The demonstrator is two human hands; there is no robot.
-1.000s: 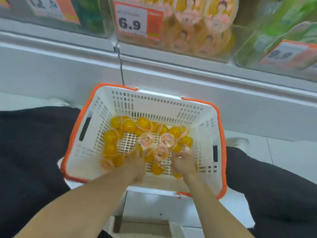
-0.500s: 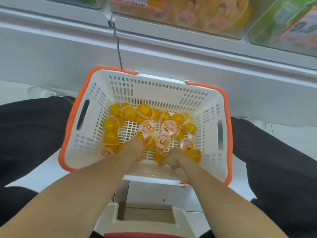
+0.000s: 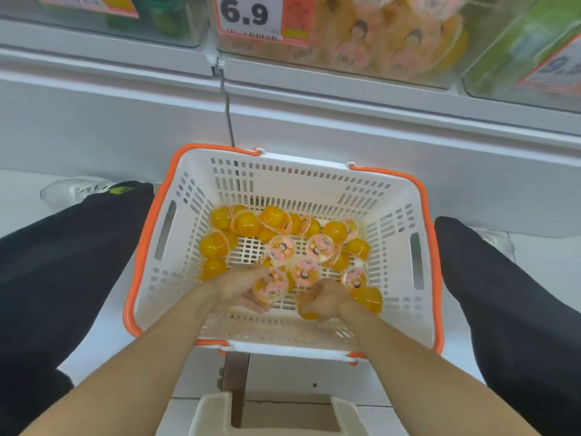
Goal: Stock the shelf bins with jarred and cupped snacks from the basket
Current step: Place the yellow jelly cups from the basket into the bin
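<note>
While the left hand (image 3: 239, 289) cups a round pink-lidded orange jelly cup (image 3: 271, 287), the right hand (image 3: 323, 298) curls around another inside the slotted white plastic basket (image 3: 393, 215) at frame centre.

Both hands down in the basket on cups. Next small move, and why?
Probably lift both hands up toward the bin behind the 6.9 price tag. The left hand already has a grip on a pink-lidded cup, the right hand curls round an orange cup, and that bin holds the same pink-lidded cups.
</note>
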